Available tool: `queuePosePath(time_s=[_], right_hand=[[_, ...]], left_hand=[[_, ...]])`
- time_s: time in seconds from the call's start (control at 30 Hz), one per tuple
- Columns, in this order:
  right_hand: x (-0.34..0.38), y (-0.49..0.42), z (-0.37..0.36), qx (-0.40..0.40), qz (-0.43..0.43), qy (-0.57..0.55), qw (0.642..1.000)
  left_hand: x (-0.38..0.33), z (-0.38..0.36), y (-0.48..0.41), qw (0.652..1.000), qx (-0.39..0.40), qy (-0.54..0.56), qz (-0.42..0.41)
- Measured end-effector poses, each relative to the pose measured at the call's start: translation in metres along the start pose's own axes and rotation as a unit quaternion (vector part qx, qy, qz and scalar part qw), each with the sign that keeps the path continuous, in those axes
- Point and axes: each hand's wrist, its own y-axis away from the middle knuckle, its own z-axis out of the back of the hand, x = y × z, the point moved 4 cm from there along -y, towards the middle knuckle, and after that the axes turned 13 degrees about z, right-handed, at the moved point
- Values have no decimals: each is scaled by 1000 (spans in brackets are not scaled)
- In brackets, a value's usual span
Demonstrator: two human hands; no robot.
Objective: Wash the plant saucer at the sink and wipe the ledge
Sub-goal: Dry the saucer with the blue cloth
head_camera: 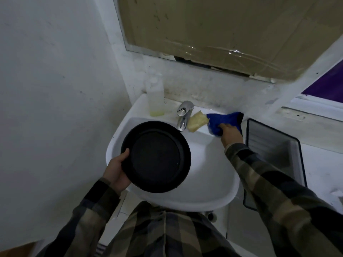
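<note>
A round black plant saucer [156,156] hangs tilted over the white sink [207,184]. My left hand [117,171] grips its left rim, thumb on the inner face. At the sink's back right corner my right hand [231,133] holds a blue cloth [221,120] that lies bunched on the sink's rim. A yellow sponge [197,121] lies just left of the cloth, beside the chrome tap [183,115]. The window ledge [315,123] runs along the right.
A clear soap bottle [155,97] with yellowish liquid stands at the sink's back left. A dark-rimmed bin [274,151] sits right of the sink, under my right sleeve. Above hangs a mirror covered with taped cardboard [222,26]. A white wall closes the left side.
</note>
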Motion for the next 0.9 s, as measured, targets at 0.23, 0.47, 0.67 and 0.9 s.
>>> queuePosePath(time_s=[0.23, 0.47, 0.67, 0.9], right_hand=[[-14, 23, 45, -203, -167, -312, 913], [-17, 54, 40, -269, -301, -692, 598], [26, 94, 57, -277, -250, -725, 578], [117, 131, 92, -291, -99, -721, 621]], left_hand=[[-3, -6, 5, 999, 47, 12, -5], [-5, -13, 12, 997, 79, -8, 13], [-4, -19, 20, 994, 98, -40, 23], [11, -47, 24, 985, 128, -118, 2]])
